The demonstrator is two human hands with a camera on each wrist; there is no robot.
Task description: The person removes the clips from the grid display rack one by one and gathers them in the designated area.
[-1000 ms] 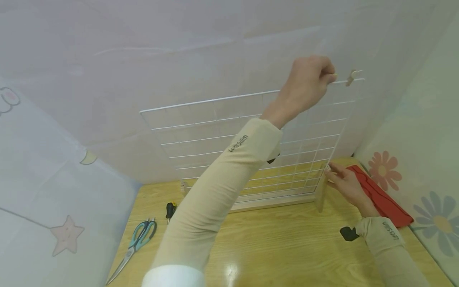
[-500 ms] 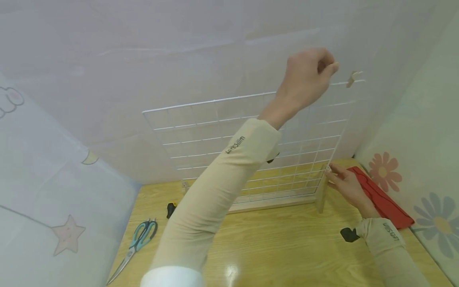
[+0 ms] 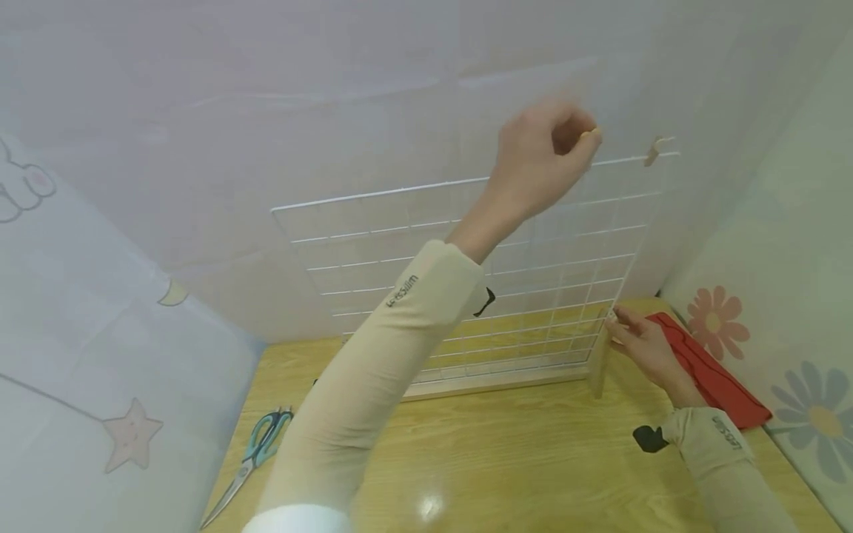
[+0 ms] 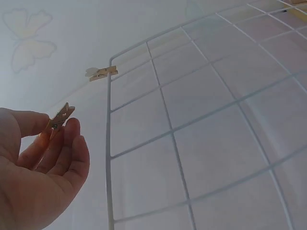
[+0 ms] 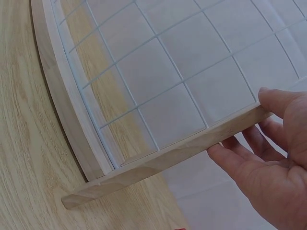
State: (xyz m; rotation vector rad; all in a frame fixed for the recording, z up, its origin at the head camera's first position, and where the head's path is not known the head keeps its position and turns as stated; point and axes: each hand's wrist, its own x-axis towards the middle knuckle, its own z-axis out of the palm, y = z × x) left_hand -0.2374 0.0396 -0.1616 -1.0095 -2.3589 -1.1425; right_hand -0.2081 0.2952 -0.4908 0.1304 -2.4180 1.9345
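Observation:
My left hand (image 3: 543, 163) pinches a small wooden clothespin (image 4: 62, 116) between thumb and fingers, just in front of the top wire of a white wire grid panel (image 3: 373, 194). In the left wrist view it sits beside the panel's edge wire, with a gap between. A second clothespin (image 4: 104, 73) is clipped on that wire near a corner. The panel stands upright in a pale wooden base (image 3: 493, 386). At its right end, my right hand (image 3: 643, 346) holds the wooden side post (image 5: 168, 154), thumb on one side and fingers on the other.
Scissors (image 3: 248, 463) with teal and black handles lie on the wood-grain table (image 3: 493, 459) at the left. A red cloth-like item (image 3: 716, 377) lies beyond my right hand. Pale printed sheets (image 3: 320, 66) enclose the back and sides. My left forearm hides part of the panel.
My left hand, pinching its clothespin, has risen slightly off the top wire, then shifted left, away from the clipped clothespin. My right hand stays at the post. The left forearm now covers the screwdriver.

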